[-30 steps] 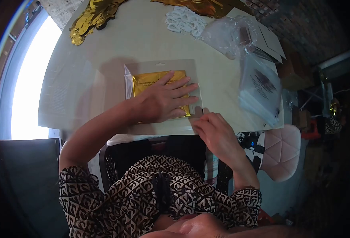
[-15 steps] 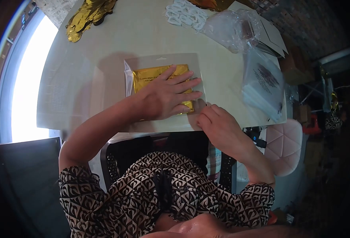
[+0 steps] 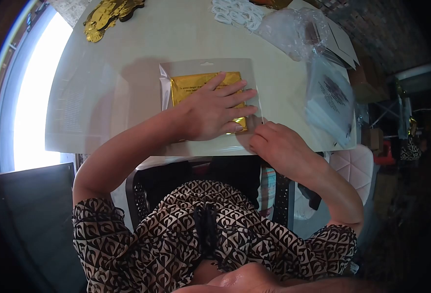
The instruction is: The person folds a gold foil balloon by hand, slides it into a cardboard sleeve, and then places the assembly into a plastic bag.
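Note:
A folded gold foil piece with small dark print lies inside a clear plastic bag, flat on the table near its front edge. My left hand rests over the foil and the bag, fingers spread and pointing to the upper right. At the bag's lower right corner is my right hand, its fingers pressed together on the clear bag. Part of the bag's lower side is hidden under my left hand and forearm.
Gold foil pieces lie at the table's back left. White cords, a crumpled clear bag and a stack of printed plastic bags are at the right. A pink seat stands beyond the right edge.
Both hands and the bag with the gold foil appear slightly higher and further right in the view. My right hand remains closed at the bag's corner.

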The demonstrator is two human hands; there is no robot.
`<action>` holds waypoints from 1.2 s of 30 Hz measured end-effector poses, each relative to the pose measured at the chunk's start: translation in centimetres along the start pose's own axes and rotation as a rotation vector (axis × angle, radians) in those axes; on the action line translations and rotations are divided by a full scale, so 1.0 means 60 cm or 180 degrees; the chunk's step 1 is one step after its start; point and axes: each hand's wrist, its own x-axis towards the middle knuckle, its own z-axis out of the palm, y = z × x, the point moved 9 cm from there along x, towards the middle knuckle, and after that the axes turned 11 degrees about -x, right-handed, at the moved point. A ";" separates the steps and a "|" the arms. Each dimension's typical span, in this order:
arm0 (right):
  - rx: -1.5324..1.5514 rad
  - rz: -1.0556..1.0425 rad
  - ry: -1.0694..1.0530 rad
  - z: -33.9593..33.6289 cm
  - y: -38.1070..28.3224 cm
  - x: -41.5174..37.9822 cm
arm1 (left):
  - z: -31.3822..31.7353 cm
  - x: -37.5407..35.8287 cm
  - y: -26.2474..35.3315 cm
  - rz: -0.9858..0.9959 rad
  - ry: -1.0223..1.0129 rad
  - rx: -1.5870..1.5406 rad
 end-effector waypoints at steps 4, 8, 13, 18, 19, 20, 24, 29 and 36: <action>0.0026 -0.0128 0.0114 -0.001 -0.001 0.002 | 0.000 0.000 0.001 -0.0016 -0.0037 0.0013; -0.0211 -0.0286 0.0079 0.012 -0.009 0.000 | 0.001 0.000 0.002 -0.0012 -0.0059 0.0034; 0.0274 -0.1145 -0.0497 0.061 -0.157 -0.080 | -0.002 0.004 -0.001 -0.0117 -0.0120 0.0022; 0.0313 0.0226 0.0318 -0.028 -0.044 -0.065 | 0.000 0.001 -0.001 -0.0064 -0.0098 0.0102; 0.0280 0.0251 0.0339 -0.029 -0.034 -0.055 | -0.002 0.003 -0.001 -0.0075 -0.0090 0.0111; 0.0397 0.0527 0.0707 -0.037 -0.014 -0.044 | -0.002 0.004 0.003 -0.0037 -0.0075 0.0150; 0.0601 0.0647 0.0776 -0.005 0.003 -0.024 | -0.002 0.001 0.006 -0.0071 0.0043 0.0139; -0.0187 0.0280 0.0614 0.011 -0.022 -0.008 | 0.000 -0.001 0.011 -0.0087 0.0083 0.0155; 0.0613 -0.1161 -0.0694 0.072 -0.189 -0.074 | -0.003 0.000 0.006 -0.0143 0.0088 0.0036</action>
